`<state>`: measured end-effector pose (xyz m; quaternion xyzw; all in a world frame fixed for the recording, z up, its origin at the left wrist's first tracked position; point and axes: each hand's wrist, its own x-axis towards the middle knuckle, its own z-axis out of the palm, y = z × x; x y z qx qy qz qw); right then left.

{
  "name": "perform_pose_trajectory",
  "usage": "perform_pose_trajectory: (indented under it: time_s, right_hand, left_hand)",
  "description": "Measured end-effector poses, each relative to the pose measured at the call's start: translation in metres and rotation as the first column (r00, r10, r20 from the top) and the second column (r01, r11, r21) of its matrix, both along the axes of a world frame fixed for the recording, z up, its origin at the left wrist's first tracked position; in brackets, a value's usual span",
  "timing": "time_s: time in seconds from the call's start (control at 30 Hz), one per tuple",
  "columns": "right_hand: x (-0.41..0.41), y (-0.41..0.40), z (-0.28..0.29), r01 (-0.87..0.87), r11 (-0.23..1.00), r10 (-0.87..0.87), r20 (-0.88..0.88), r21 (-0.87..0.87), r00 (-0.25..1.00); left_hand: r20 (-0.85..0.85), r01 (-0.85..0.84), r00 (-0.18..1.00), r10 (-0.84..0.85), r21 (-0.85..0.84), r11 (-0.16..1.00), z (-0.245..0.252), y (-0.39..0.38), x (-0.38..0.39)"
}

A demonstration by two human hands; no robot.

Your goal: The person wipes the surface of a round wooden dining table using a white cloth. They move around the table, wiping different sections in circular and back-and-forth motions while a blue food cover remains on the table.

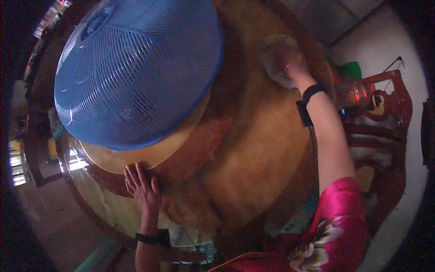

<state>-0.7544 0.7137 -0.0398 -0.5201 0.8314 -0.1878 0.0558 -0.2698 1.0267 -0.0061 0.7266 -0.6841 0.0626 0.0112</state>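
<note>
A large blue slotted plastic dome cover (pixel 142 71) stands over the raised round centre (pixel 170 149) of a wooden table. My left hand (pixel 141 183) lies flat, fingers apart, with its fingertips at the front rim of that centre piece. Over on the right side of the table, my right hand (pixel 295 64) presses a pale, thin, crumpled cloth (pixel 278 46) onto the tabletop (pixel 261 146). Blur hides its fingers and the cloth's exact material. Each wrist wears a black strap, the right one with a small black box.
Beyond the table's right edge stands a carved wooden chair (pixel 404 102). A clear plastic jar (pixel 353 91) with a reddish end and a green item (pixel 351 69) are beside it. Tiled floor (pixel 44 207) shows at lower left. A dark cable (pixel 314 153) trails along my right forearm.
</note>
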Motion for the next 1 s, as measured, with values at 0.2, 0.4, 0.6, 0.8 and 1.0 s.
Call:
perform_pose_trajectory:
  time_s: [0.2, 0.4, 0.6, 0.8, 1.0]
  right_hand:
    - [-0.090, -0.010, -0.046, -0.476, 0.877, 0.432, -0.321, -0.068, 0.843]
    - [0.003, 0.171, 0.002, -0.506, 0.665, 0.719, -0.290, 0.549, 0.631]
    - [0.007, 0.325, 0.017, -0.832, 0.503, 0.804, -0.481, 0.235, 0.350]
    - [-0.035, 0.202, 0.020, -0.568, 0.711, 0.703, -0.400, 0.415, 0.588]
    - [-0.113, 0.042, 0.000, -0.072, 0.874, 0.385, -0.595, 0.481, 0.705]
  left_hand:
    - [-0.008, 0.019, 1.000, -0.019, 0.042, 0.999, 0.001, -0.015, -0.008]
    - [-0.010, 0.002, 1.000, -0.003, -0.023, 1.000, -0.003, -0.006, 0.001]
    - [0.003, -0.009, 1.000, 0.009, -0.027, 1.000, -0.010, -0.010, -0.004]
    - [-0.020, 0.020, 1.000, -0.021, -0.052, 0.998, -0.004, -0.005, 0.000]
    - [0.004, -0.011, 1.000, 0.011, 0.044, 0.999, 0.002, -0.004, 0.001]
